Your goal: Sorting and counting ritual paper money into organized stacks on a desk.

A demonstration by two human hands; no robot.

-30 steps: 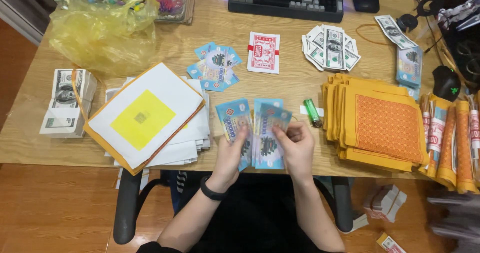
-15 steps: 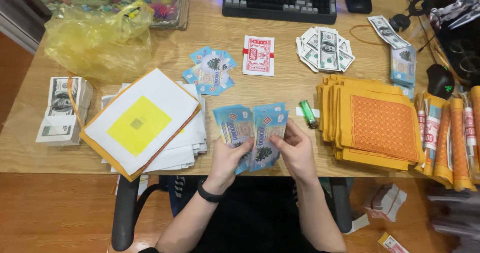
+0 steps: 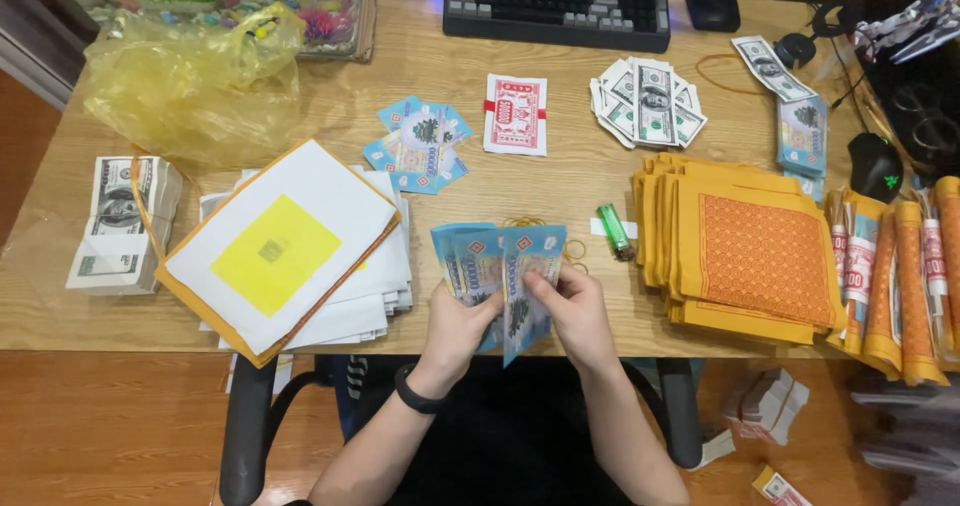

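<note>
Both hands hold one fanned bundle of blue paper notes (image 3: 492, 266) over the front edge of a wooden desk (image 3: 560, 191). My left hand (image 3: 455, 331), with a black band on its wrist, grips the left part of the fan from below. My right hand (image 3: 572, 311) pinches the rightmost note, which hangs lower than the rest. A few rubber bands (image 3: 570, 246) and a green lighter (image 3: 613, 230) lie on the desk just beyond the notes.
A white and yellow paper stack (image 3: 285, 256) lies left, a banded stack of green bills (image 3: 125, 221) further left, a yellow plastic bag (image 3: 195, 76) behind. Loose blue notes (image 3: 418, 146), a red-and-white packet (image 3: 516, 114), green bills (image 3: 648, 101), a keyboard (image 3: 560, 1), orange paper sheets (image 3: 750, 246) and rolls (image 3: 900, 286) are also here.
The fan of blue notes has spread a little and shifted slightly; my right hand has drawn the rightmost note lower. The view has drifted a bit.
</note>
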